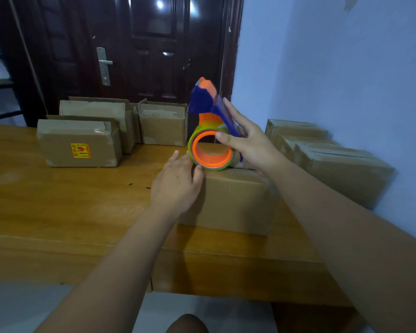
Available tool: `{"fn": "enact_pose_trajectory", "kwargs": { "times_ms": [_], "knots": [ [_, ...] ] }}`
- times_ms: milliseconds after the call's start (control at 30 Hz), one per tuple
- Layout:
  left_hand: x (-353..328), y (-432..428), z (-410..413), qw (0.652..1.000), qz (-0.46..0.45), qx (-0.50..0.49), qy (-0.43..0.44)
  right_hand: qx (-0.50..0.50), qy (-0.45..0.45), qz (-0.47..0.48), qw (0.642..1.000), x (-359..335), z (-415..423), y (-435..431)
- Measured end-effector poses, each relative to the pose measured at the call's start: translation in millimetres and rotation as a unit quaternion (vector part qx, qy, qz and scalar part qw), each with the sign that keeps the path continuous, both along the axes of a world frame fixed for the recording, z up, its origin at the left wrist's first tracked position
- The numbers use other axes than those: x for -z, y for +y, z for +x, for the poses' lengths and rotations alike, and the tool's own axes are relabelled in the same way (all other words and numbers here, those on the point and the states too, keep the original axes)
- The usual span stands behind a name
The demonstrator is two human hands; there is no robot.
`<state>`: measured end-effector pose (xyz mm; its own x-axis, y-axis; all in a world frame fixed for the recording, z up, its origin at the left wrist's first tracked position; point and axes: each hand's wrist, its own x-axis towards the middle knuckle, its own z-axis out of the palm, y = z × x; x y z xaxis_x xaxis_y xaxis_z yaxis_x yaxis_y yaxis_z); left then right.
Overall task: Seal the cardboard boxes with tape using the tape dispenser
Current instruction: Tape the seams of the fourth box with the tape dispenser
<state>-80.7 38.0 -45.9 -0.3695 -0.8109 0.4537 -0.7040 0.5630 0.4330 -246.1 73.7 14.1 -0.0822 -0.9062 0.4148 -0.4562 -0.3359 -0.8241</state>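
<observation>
The right hand (pixel 247 143) gripped the orange-and-blue plastic tape dispenser (pixel 205 121), thumb on the orange hub and fingers wrapped along the blue handle. The dispenser's yellow-green tape roll (pixel 191 143) rested on top of the plain brown cardboard box (pixel 233 200). The left hand (pixel 175 186) lay flat and spread against the box's nine o'clock top edge, thumb touching the roll. I couldn't tell whether any tape end sat under it. Hands and dispenser hid most of the box's top seam.

The box stood on a glossy yellow-brown wooden table (pixel 58 200). At ten o'clock lay a closed cardboard box with a yellow sticker (pixel 82 145), its print unreadable. At twelve o'clock an open-topped cardboard box (pixel 162 123) held something pale and indistinct. At two o'clock a row of closed cardboard boxes (pixel 341 164) lined the pale blue wall (pixel 334 68). A dark panelled door (pixel 142 44) stood behind.
</observation>
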Motion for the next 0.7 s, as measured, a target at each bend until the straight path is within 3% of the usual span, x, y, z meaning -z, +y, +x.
{"fn": "enact_pose_trajectory", "kwargs": {
  "times_ms": [233, 567, 700],
  "knots": [
    [-7, 0, 2, 0.994, -0.014, -0.014, -0.106, -0.013, 0.159, 0.040, 0.986, -32, -11, -2],
    [-8, 6, -3, 0.992, -0.002, -0.029, -0.120, 0.025, 0.297, 0.072, 0.952, -47, -39, 35],
    [-8, 9, -4, 0.993, -0.001, -0.024, -0.114, 0.034, 0.311, 0.095, 0.945, -51, -46, 44]
  ]
}}
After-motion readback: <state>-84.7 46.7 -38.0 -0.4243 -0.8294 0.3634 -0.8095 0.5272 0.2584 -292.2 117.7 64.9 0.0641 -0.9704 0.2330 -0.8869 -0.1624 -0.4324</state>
